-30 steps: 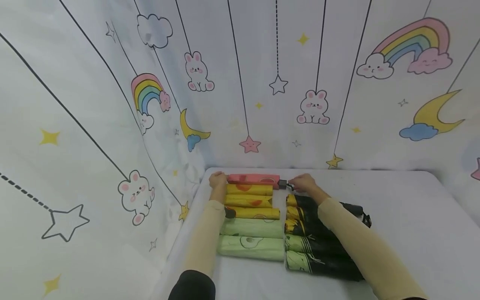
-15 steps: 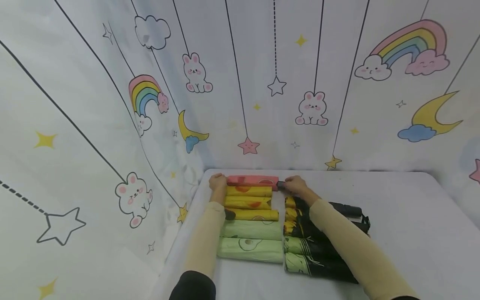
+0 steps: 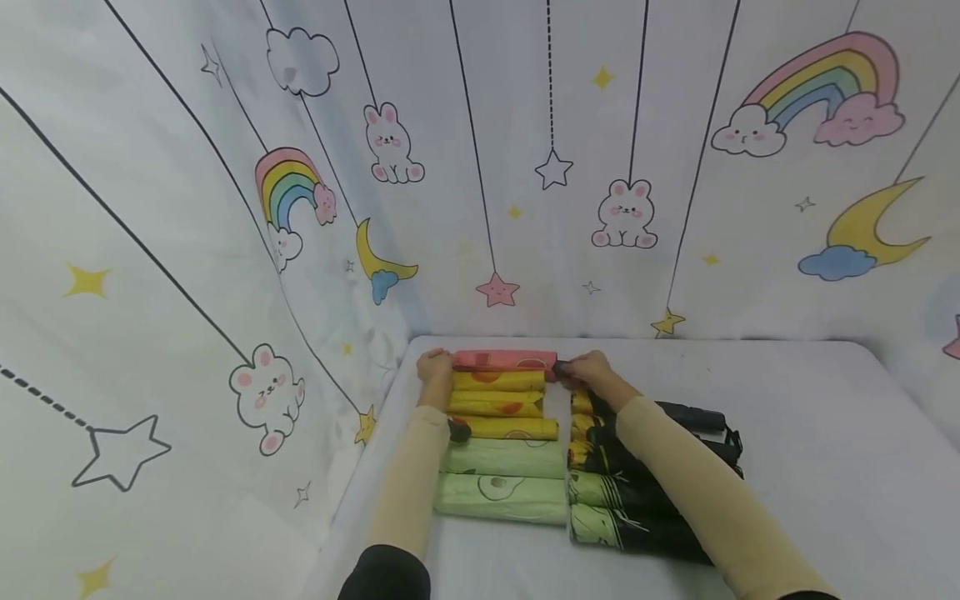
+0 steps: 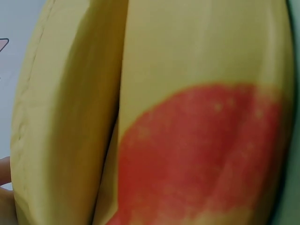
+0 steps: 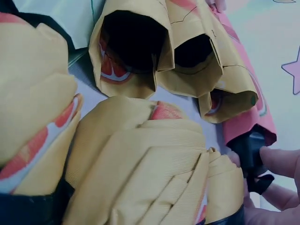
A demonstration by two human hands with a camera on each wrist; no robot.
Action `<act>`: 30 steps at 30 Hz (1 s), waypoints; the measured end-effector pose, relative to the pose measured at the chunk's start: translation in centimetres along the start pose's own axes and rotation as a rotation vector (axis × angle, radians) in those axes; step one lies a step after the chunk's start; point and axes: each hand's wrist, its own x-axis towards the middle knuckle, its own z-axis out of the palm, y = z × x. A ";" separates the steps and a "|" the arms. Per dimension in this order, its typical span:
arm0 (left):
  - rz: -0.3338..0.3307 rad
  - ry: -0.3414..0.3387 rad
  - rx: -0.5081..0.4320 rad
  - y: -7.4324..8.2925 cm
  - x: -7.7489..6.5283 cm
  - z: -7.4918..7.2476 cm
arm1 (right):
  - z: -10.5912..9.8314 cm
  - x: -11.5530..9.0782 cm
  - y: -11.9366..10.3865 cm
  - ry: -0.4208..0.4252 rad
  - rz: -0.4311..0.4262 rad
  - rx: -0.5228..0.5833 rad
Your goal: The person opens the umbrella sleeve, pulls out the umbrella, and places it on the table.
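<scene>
A pink umbrella sleeve lies at the far end of the table, a black umbrella handle showing from its right end. My left hand grips the sleeve's left end; only fingertips show in the left wrist view. With thumb and fingers my right hand pinches the handle, beside a small black strap. Nearer lie several yellow sleeves, their open ends dark inside in the right wrist view, and green sleeves. How far an umbrella fills the pink sleeve is hidden.
Right of the sleeves, folded umbrellas with yellow and green tops and black lower parts lie in a row, partly under my right forearm. A printed white curtain stands behind the white table.
My right hand has moved slightly left, from the strap end onto the black handle, and less of the handle shows. The left hand stays at the pink sleeve's left end.
</scene>
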 end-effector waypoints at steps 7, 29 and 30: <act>-0.050 -0.041 0.007 0.1 -0.1 -0.6 | -0.1 -1.3 -1.0 -0.021 -0.008 0.097; -0.088 -0.027 -0.082 -0.7 0.7 -0.6 | 0.1 -1.9 -1.8 -0.072 -0.078 0.320; -0.087 -0.037 -0.086 -0.7 0.6 -0.7 | 0.1 -1.9 -1.7 -0.066 -0.075 0.338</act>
